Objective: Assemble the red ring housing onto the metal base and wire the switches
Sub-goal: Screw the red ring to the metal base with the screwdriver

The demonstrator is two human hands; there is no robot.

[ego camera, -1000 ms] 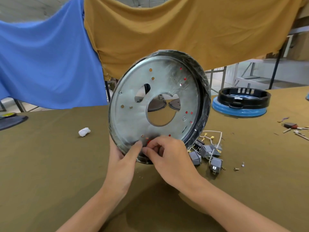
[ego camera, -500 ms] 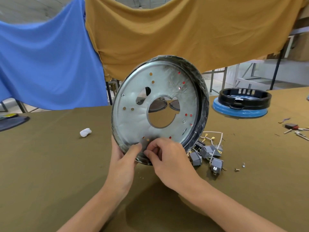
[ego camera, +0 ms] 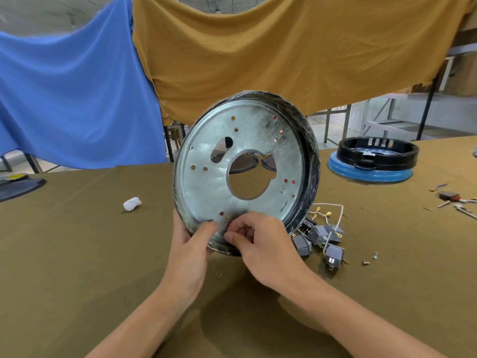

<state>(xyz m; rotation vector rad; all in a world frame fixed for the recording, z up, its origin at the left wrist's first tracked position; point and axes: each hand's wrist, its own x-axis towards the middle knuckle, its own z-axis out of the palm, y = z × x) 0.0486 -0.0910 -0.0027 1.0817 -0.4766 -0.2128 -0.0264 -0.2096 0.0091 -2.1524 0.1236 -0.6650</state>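
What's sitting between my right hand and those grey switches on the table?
Nothing visible blocks it. The right hand is at the metal base lower rim, and the grey switches lie just to its right on the table.

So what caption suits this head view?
Both hands hold a metal base upright on the table, grey switches beside.

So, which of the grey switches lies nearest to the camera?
The grey switch at the front right of the cluster; its metal terminals face the camera, and the other switches lie behind it.
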